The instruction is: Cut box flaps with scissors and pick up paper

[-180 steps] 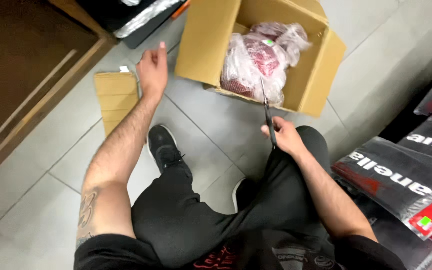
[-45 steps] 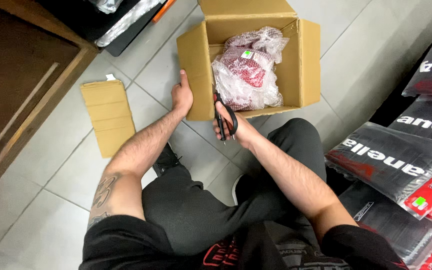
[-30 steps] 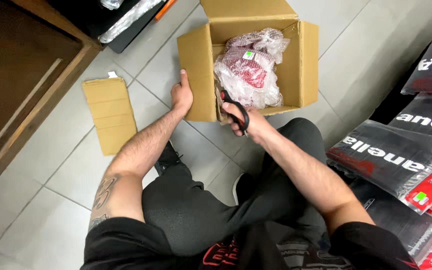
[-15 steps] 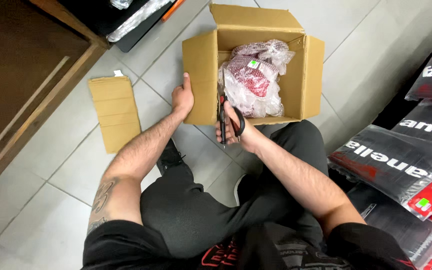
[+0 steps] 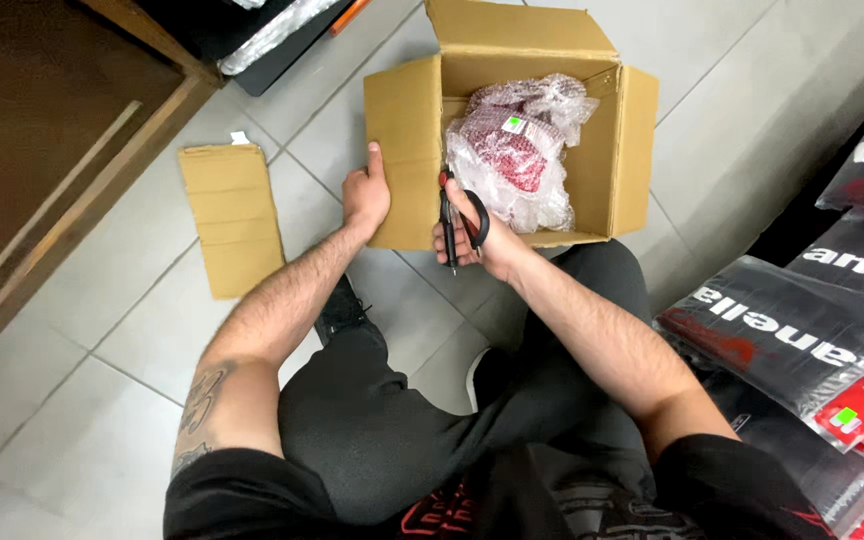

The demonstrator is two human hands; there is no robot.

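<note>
open cardboard box [image 5: 402,150] top clear, bubble-wrapped bundle [image 5: 517,160] filling its middle, flaps flanking

The open cardboard box [image 5: 402,150] sits on the floor [image 5: 82,350] ahead of the seated person's knees, a wrapped bundle [image 5: 517,150] inside it, a flat cardboard piece [image 5: 232,220] to its left and packaged goods [image 5: 802,330] stacked well off to the right.

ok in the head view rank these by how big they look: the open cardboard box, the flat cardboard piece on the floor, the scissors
1. open cardboard box, clearly largest
2. flat cardboard piece on the tiles
3. scissors, smallest, partly hidden by the right hand

All lie at about floor level, so nearness hardly skews this.
</note>
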